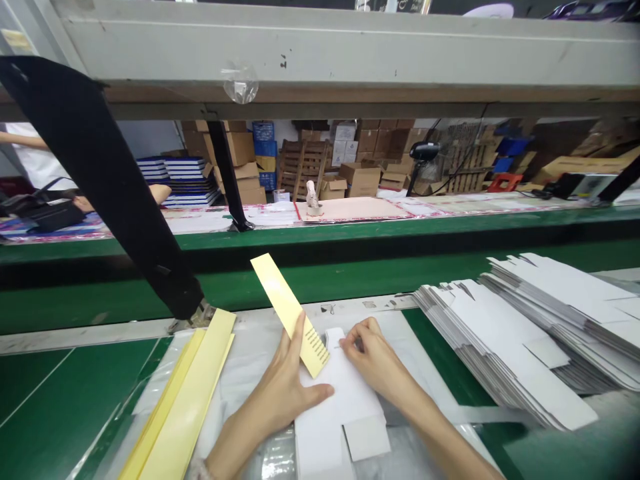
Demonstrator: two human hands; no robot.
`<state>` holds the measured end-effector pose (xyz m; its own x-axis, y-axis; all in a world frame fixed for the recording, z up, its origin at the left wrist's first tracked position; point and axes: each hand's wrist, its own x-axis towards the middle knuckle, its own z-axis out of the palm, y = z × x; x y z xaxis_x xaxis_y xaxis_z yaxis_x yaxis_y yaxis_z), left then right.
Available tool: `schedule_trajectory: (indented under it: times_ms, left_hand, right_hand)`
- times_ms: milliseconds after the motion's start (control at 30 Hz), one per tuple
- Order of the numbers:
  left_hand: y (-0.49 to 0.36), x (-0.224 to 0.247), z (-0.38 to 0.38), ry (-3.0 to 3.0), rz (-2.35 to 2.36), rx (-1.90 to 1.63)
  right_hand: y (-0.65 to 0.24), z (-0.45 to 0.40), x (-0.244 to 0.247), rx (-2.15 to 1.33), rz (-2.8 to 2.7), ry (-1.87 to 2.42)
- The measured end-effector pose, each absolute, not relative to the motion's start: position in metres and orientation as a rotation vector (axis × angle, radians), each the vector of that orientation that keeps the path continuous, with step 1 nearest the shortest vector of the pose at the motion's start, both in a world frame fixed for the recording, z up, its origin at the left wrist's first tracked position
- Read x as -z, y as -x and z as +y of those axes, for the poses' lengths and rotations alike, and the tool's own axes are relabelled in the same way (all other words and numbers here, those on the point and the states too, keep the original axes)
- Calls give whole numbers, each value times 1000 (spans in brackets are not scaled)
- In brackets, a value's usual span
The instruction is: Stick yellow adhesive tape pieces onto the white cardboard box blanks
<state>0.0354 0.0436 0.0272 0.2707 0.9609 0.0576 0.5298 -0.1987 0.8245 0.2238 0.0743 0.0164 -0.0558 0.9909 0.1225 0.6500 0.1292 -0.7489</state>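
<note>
Your left fingers [299, 331] and thumb are closed on a pale yellow card strip [278, 297], gripping it near its slotted end while the other end tilts up and away from you. Your right fingers [363, 340] are curled down on the top of a white die-cut carton blank [335, 407]; you can't tell from this view whether they pinch it or only press on it. The blank lies flat beneath both hands on a clear plastic sheet [240, 360] over the green workbench [75, 393]. Left of your hands lies a pile of matching yellow strips [185, 407]. To the right, stacks of flat white blanks [510, 340] overlap in fanned rows. Farther out, a black strap [100, 180] slants across your view, and a second green-edged table [350, 230] carries a pink sheet [353, 209]. Past it, cardboard cartons [365, 150] are piled up, and a co-worker's arm [23, 139] shows at far left.
</note>
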Motion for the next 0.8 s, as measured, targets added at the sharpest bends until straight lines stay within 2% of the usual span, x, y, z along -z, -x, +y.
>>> schedule_trajectory:
  times_ms: [167,367,500,700,800]
  left_hand:
    - [-33,-23,43,-1853,1334,-764]
    - [-33,-20,45,-1857,1292,-753]
    - [-31,-27,45,-1835,1301,-801]
    - [-21,-57,44,-1428,1130,-1241]
    - [-17,-59,41,-1321,1129,-1312]
  right_hand:
    - [-221,72,-16,-780,-1687,1714]
    - [-224,80,-13,-1132,-1635,1556]
    - [-241,74,-23,-1228,-1621,1624]
    - [-237,44,-29,-1209,-1760,1670]
    - [-223,40,-25,-1111,-1806,1635]
